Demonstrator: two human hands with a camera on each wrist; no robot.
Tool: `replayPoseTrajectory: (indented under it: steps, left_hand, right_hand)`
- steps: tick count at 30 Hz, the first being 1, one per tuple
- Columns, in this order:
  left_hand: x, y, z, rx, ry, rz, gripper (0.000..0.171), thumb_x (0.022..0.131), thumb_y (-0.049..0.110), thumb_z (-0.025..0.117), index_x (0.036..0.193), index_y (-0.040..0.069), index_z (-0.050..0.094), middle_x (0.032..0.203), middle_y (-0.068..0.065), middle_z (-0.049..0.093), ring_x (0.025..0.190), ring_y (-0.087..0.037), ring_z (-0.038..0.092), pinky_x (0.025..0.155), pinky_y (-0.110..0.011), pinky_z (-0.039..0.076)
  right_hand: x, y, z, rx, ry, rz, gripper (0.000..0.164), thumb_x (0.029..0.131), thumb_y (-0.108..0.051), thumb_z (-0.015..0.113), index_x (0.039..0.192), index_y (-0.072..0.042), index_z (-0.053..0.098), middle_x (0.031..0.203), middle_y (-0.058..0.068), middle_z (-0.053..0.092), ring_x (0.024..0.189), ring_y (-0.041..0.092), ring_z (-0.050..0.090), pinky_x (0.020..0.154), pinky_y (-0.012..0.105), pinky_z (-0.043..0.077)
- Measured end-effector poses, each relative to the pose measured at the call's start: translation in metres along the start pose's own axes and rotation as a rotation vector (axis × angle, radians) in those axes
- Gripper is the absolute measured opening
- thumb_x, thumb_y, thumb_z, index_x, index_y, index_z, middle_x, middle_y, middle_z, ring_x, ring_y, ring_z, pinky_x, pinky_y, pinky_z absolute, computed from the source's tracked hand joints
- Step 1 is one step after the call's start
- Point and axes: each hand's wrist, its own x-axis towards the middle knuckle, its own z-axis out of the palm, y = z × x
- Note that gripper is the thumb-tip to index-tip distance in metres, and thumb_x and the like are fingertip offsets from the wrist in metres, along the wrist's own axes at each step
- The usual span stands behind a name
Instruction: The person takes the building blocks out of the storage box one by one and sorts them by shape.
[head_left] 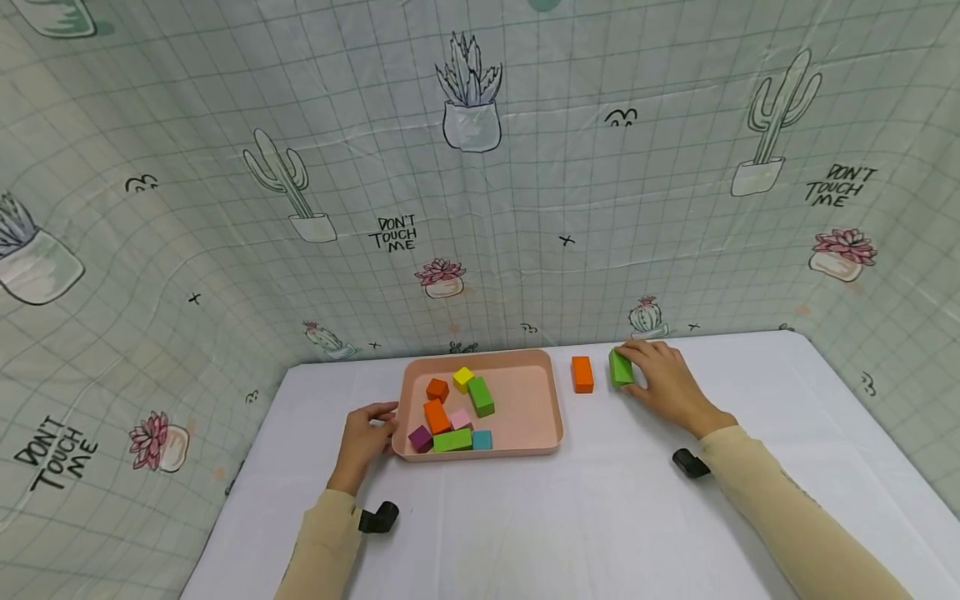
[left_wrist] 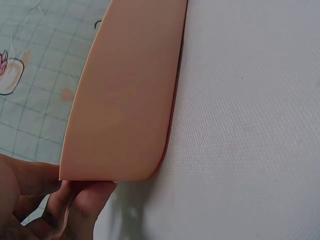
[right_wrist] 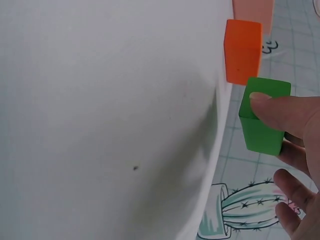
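At the right, my right hand [head_left: 667, 383] pinches a green block [head_left: 620, 367] between thumb and fingers. In the right wrist view the thumb [right_wrist: 275, 111] lies across the green block [right_wrist: 263, 135]. An orange block [head_left: 582, 375] stands just left of it, apart from the hand. My left hand [head_left: 367, 446] is at the left end of a pink tray [head_left: 525, 400], its loosely bent fingers touching the outer wall. The left wrist view shows fingertips against the end of the tray [left_wrist: 125, 95].
In the tray's left half lie several blocks, among them a yellow cube [head_left: 463, 380], a green block [head_left: 482, 397], an orange block [head_left: 437, 417], a purple cube [head_left: 421, 439] and a blue cube [head_left: 482, 440]. A printed cloth backdrop [head_left: 525, 208] rises behind the white table [head_left: 525, 525].
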Motion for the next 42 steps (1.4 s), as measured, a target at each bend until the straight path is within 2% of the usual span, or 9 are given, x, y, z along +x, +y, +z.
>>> replayPoseTrajectory:
  steps: [14, 30, 42]
  left_hand:
    - [0.014, 0.001, -0.004, -0.004, -0.031, 0.014, 0.032, 0.098, -0.005, 0.062, 0.129, -0.014, 0.067, 0.107, -0.023, 0.063, 0.060, -0.012, 0.061, 0.052, -0.021, 0.054]
    - [0.030, -0.002, -0.007, 0.012, -0.046, 0.034, 0.032, 0.097, -0.006, 0.061, 0.127, -0.013, 0.068, 0.106, -0.022, 0.064, 0.064, -0.014, 0.065, 0.053, -0.021, 0.054]
    - [0.030, -0.002, -0.006, 0.015, -0.043, 0.040, 0.031, 0.099, -0.004, 0.062, 0.128, -0.013, 0.068, 0.107, -0.022, 0.064, 0.065, -0.014, 0.064, 0.053, -0.022, 0.054]
  right_hand:
    - [0.010, -0.002, 0.015, 0.005, -0.087, 0.024, 0.061, 0.088, -0.008, 0.085, 0.143, 0.003, 0.060, 0.142, 0.022, 0.060, 0.127, 0.045, 0.052, 0.105, 0.065, 0.040]
    - [0.022, -0.010, 0.026, -0.024, -0.105, 0.015, 0.060, 0.089, -0.010, 0.085, 0.142, 0.003, 0.061, 0.142, 0.022, 0.060, 0.124, 0.045, 0.054, 0.103, 0.063, 0.042]
    - [0.021, -0.012, 0.027, -0.037, -0.115, 0.008, 0.059, 0.090, -0.008, 0.083, 0.144, 0.003, 0.060, 0.144, 0.023, 0.059, 0.125, 0.046, 0.054, 0.103, 0.065, 0.043]
